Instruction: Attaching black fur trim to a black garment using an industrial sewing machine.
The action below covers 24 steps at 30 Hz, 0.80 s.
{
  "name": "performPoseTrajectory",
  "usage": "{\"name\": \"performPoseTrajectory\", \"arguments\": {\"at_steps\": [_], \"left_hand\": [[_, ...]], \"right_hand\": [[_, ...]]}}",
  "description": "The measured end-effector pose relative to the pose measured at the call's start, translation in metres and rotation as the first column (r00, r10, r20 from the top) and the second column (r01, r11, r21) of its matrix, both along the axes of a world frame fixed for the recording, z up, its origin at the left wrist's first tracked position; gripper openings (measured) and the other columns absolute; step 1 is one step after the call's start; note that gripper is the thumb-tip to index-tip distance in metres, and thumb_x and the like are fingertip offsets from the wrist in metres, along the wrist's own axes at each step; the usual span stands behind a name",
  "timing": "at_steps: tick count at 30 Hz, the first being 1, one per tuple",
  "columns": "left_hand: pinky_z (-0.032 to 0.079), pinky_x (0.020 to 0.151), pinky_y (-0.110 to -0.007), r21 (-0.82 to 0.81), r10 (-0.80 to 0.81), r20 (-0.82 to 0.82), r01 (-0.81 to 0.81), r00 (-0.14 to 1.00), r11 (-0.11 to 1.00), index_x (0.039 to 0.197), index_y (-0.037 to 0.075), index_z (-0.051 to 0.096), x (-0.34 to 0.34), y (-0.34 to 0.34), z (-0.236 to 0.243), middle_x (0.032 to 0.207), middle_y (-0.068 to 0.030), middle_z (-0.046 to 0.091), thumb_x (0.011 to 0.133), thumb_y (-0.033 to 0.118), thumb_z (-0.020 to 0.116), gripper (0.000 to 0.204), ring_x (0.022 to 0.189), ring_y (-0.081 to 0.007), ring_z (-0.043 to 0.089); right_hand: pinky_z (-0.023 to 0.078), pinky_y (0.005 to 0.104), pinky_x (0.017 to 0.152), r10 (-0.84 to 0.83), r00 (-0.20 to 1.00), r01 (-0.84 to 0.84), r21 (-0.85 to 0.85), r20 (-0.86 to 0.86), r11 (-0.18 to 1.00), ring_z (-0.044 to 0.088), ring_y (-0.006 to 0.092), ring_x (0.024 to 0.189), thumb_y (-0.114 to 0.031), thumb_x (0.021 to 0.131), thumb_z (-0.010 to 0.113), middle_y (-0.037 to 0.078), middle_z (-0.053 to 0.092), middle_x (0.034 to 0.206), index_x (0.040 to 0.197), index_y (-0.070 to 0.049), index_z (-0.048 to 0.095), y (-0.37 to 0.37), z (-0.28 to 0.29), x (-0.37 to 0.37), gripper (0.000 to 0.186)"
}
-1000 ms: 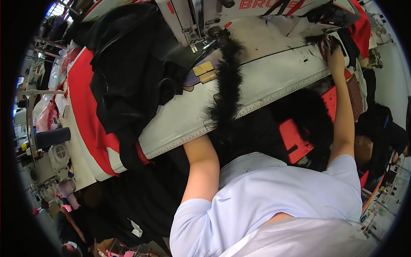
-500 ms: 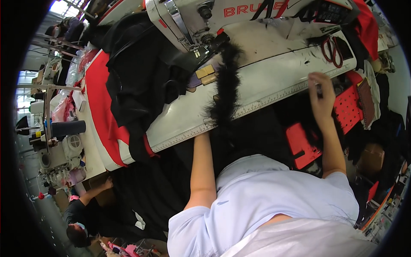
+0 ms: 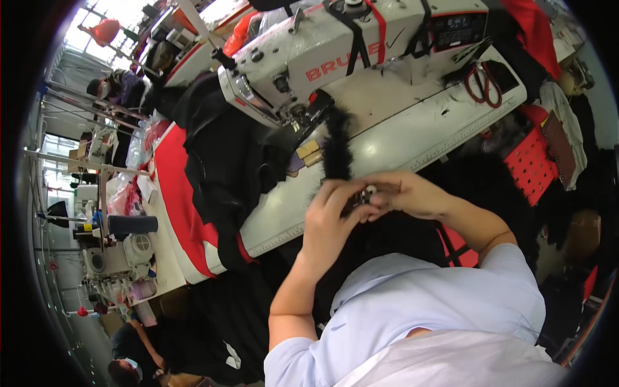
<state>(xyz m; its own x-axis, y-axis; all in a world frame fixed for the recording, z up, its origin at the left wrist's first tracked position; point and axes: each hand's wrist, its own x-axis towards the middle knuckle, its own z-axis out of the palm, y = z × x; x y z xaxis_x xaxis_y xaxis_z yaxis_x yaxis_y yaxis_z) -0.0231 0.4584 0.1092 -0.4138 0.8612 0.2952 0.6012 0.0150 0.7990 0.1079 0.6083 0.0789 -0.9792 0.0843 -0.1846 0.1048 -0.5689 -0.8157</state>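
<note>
Close together over the front edge of the sewing table, my left hand [image 3: 329,219] and my right hand [image 3: 403,197] are closed on a small metal part with a pale round piece [image 3: 366,195], partly hidden by the fingers. Just beyond them a black feather trim [image 3: 336,145] runs from the foot of the white sewing machine [image 3: 277,77]. Small gold and purple pieces [image 3: 308,151] lie beside the trim. Red-handled scissors [image 3: 483,87] rest at the table's right end.
Black fabric [image 3: 216,148] and red fabric [image 3: 174,190] drape over the table's left side. A red perforated tray [image 3: 529,171] is at the right below the tabletop [image 3: 396,138]. At lower left a co-worker [image 3: 129,351] sits near another machine [image 3: 116,258].
My right hand has moved from near the scissors down and left, and my left hand has come up from under the table; both now meet on the small part. The view has shifted.
</note>
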Motion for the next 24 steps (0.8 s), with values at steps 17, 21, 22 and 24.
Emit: {"name": "performPoseTrajectory", "arguments": {"at_steps": [17, 21, 22, 24], "left_hand": [[0.055, 0.072, -0.043, 0.205, 0.165, -0.788, 0.001, 0.593, 0.979, 0.098, -0.001, 0.062, -0.093, 0.210, 0.109, 0.094, -0.0197, 0.064, 0.093, 0.017, 0.057, 0.019, 0.085, -0.0362, 0.066], [0.057, 0.069, -0.037, 0.272, 0.230, -0.793, -0.010, 0.565, 0.962, 0.096, -0.002, 0.057, -0.087, 0.210, 0.103, 0.095, -0.0174, 0.059, 0.089, 0.010, 0.059, 0.014, 0.082, -0.0321, 0.067], [0.057, 0.068, -0.036, 0.319, 0.274, -0.764, -0.027, 0.584, 0.947, 0.097, -0.001, 0.056, -0.084, 0.209, 0.101, 0.095, -0.0162, 0.058, 0.087, 0.008, 0.060, 0.014, 0.083, -0.0313, 0.067], [0.057, 0.066, -0.033, 0.357, 0.334, -0.802, -0.050, 0.495, 0.933, 0.097, -0.001, 0.054, -0.080, 0.204, 0.098, 0.096, -0.0137, 0.054, 0.086, 0.008, 0.060, 0.015, 0.084, -0.0285, 0.066]], "right_hand": [[0.052, 0.0245, 0.086, -0.374, 0.498, 0.849, 0.528, -0.782, 0.027, 0.067, 0.0127, 0.094, -0.007, 0.094, 0.061, 0.008, 0.070, 0.103, 0.117, 0.001, 0.064, 0.172, 0.128, -0.061, 0.025], [0.053, 0.0254, 0.083, -0.367, 0.535, 0.832, 0.549, -0.761, 0.075, 0.067, 0.0111, 0.089, -0.009, 0.093, 0.063, 0.006, 0.071, 0.098, 0.114, 0.000, 0.066, 0.181, 0.133, -0.093, 0.023], [0.053, 0.0254, 0.083, -0.338, 0.542, 0.832, 0.549, -0.769, 0.086, 0.067, 0.0111, 0.089, -0.009, 0.093, 0.063, 0.006, 0.071, 0.098, 0.114, 0.000, 0.066, 0.181, 0.132, -0.097, 0.023], [0.053, 0.0271, 0.081, -0.254, 0.573, 0.759, 0.621, -0.779, -0.194, 0.067, 0.0114, 0.087, -0.007, 0.091, 0.064, 0.006, 0.071, 0.095, 0.110, -0.002, 0.067, 0.180, 0.131, -0.103, 0.020]]}}
